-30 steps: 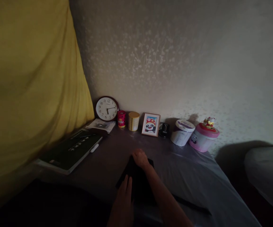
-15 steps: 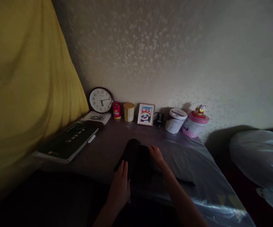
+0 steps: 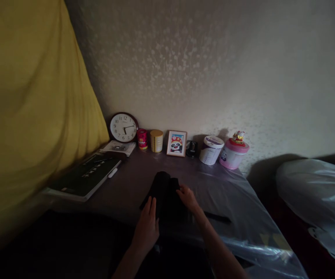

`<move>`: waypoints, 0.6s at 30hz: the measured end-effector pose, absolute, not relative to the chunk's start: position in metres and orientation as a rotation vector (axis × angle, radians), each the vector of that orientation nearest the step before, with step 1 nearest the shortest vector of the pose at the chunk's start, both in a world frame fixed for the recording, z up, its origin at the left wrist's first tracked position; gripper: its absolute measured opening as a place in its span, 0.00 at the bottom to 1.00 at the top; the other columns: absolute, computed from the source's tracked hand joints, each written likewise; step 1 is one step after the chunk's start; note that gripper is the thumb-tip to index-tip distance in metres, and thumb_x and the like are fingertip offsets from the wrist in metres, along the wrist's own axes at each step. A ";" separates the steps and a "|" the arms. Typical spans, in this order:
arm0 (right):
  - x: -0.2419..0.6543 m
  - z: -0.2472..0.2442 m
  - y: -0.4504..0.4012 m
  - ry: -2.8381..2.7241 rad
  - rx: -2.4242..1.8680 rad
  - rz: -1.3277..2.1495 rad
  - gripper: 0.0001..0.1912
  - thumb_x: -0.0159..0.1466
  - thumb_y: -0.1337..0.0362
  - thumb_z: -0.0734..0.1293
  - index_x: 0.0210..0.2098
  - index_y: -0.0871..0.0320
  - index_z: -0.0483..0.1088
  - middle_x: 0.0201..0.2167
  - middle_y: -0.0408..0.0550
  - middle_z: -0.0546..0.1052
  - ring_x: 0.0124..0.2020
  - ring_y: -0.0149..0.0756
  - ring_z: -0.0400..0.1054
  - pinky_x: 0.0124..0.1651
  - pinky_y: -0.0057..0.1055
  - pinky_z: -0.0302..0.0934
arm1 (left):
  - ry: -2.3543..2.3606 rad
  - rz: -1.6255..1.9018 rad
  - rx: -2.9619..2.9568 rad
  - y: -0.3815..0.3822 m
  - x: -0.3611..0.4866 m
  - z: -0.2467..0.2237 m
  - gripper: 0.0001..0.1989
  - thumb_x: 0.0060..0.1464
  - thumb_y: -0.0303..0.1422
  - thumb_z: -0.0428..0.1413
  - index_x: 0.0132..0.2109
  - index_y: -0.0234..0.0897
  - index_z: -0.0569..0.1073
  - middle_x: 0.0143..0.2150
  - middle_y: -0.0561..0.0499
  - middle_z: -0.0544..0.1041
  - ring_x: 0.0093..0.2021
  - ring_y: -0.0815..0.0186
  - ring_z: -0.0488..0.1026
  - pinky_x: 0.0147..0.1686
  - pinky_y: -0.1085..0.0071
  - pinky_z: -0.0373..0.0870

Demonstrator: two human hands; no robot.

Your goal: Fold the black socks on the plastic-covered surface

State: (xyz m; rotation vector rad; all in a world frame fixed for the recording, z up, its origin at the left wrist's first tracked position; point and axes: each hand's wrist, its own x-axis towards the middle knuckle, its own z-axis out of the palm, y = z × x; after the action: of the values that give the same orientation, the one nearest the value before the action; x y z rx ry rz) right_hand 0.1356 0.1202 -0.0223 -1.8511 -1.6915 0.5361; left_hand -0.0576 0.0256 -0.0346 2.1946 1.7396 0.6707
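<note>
A black folded cloth (image 3: 162, 190) lies on the table near its front edge, with one rounded fold standing up on the left. It is too dark to make out what kind of article it is. My left hand (image 3: 146, 226) rests on the cloth's near left side, open, its fingers stretched out flat. At the right part of the fold, my right hand (image 3: 187, 197) pinches the cloth's edge between thumb and fingers. A narrow black strip (image 3: 218, 217) extends from under my right forearm across the table; whether it joins the cloth is hidden.
Along the wall stand a clock (image 3: 123, 127), a red can (image 3: 142, 139), a yellow can (image 3: 156, 141), a picture frame (image 3: 176, 143), a black object (image 3: 192, 148) and two tubs (image 3: 212, 150). A green book (image 3: 83, 176) lies left, beside a yellow curtain (image 3: 39, 85).
My right hand has moved slightly down and left, drawing the right fold of the cloth inward. My left hand stays nearly in place. The view has shifted a little.
</note>
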 end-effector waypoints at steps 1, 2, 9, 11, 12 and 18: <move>0.134 -0.021 0.117 -1.708 -1.858 0.483 0.16 0.58 0.67 0.62 0.46 0.60 0.70 0.36 0.53 0.77 0.40 0.42 0.70 0.42 0.34 0.61 | 1.745 0.652 2.193 0.025 -0.057 -0.033 0.30 0.54 0.25 0.40 0.63 0.30 0.43 0.66 0.37 0.46 0.64 0.55 0.49 0.57 0.58 0.57; 0.132 -0.019 0.114 -1.732 -1.858 0.401 0.17 0.59 0.68 0.60 0.46 0.60 0.70 0.38 0.54 0.77 0.42 0.43 0.70 0.45 0.35 0.60 | 1.758 0.628 2.186 0.025 -0.056 -0.032 0.30 0.54 0.25 0.40 0.64 0.30 0.42 0.66 0.36 0.45 0.64 0.55 0.49 0.57 0.58 0.57; 0.085 -0.027 0.115 -1.881 -1.617 0.240 0.18 0.62 0.68 0.54 0.48 0.63 0.68 0.46 0.57 0.73 0.50 0.41 0.65 0.53 0.36 0.57 | 1.889 0.473 2.116 0.023 -0.051 -0.027 0.33 0.53 0.22 0.42 0.64 0.34 0.41 0.64 0.34 0.52 0.62 0.55 0.55 0.55 0.61 0.58; 0.066 -0.033 0.119 -1.867 -1.664 0.282 0.20 0.63 0.65 0.54 0.50 0.63 0.66 0.51 0.58 0.70 0.55 0.43 0.61 0.54 0.38 0.56 | 1.903 0.456 2.105 0.022 -0.048 -0.027 0.33 0.52 0.20 0.42 0.64 0.32 0.41 0.64 0.34 0.51 0.62 0.55 0.54 0.56 0.63 0.58; 0.058 -0.035 0.121 -1.847 -1.705 0.294 0.21 0.63 0.63 0.54 0.52 0.64 0.64 0.54 0.60 0.67 0.56 0.45 0.60 0.54 0.39 0.56 | 1.907 0.446 2.093 0.021 -0.047 -0.026 0.34 0.51 0.19 0.42 0.64 0.31 0.42 0.64 0.33 0.50 0.62 0.55 0.53 0.56 0.63 0.58; 0.024 -0.023 0.132 -1.775 -1.939 0.378 0.32 0.63 0.56 0.53 0.61 0.71 0.51 0.61 0.67 0.54 0.57 0.54 0.58 0.52 0.43 0.57 | 1.962 0.395 1.987 0.017 -0.031 -0.015 0.35 0.47 0.14 0.40 0.63 0.27 0.45 0.64 0.29 0.48 0.63 0.53 0.51 0.57 0.63 0.57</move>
State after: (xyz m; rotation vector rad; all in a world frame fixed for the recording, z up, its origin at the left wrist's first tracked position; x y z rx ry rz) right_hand 0.0245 0.1324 -0.0234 -1.9388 -1.7753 0.3785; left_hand -0.0312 0.0168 -0.0151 1.9871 1.9617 0.3953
